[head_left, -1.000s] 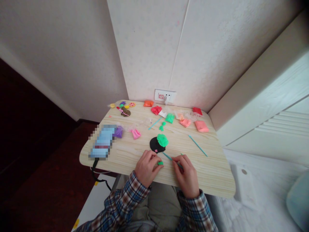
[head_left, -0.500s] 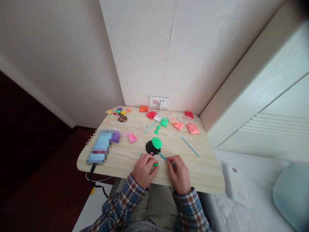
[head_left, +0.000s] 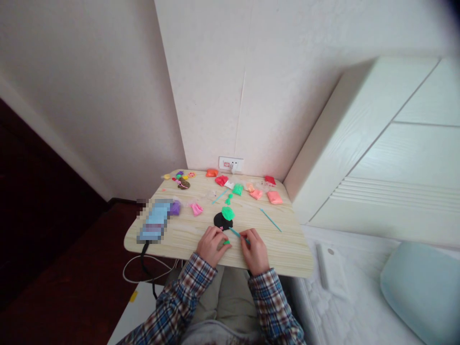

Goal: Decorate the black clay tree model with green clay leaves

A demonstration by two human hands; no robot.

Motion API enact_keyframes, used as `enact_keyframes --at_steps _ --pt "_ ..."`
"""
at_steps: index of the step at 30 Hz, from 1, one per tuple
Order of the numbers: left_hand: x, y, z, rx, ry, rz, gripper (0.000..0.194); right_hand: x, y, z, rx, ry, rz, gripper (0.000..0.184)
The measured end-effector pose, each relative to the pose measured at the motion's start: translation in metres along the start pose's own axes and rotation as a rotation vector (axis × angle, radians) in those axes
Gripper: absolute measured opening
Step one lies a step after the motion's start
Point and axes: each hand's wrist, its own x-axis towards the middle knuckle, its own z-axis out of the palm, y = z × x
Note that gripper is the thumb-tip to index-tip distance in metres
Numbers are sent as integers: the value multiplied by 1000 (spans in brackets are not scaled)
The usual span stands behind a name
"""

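Observation:
My left hand is closed, pinching a small piece of green clay close above the table's front part. In my right hand a thin blue modelling tool is gripped like a pen. The tool's tip points toward the edge of a flat black clay disc; I cannot tell whether it touches. On the disc's far right side lies a round green clay piece with a frilled edge. A tiny pink clay shape sits at the disc's near edge. Small green lumps lie just beyond.
The wooden table carries packets of coloured clay, such as a pink packet and a salmon packet. A second blue tool lies at right. A blurred-out phone-like object is at left. A wall socket sits behind.
The camera view has shifted, so the table appears slightly left and smaller. Both hands keep their holds on the green clay and the blue tool, with little visible movement between them.

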Motion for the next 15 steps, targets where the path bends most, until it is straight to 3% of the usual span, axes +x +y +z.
enact_keyframes --at_steps 5,15 --pt "0 -3 0 -8 30 -19 21 1 -1 0 -5 -14 16 15" --pt "-1 -8 -2 -54 174 -109 14 0 2 2 50 -43 75 13"
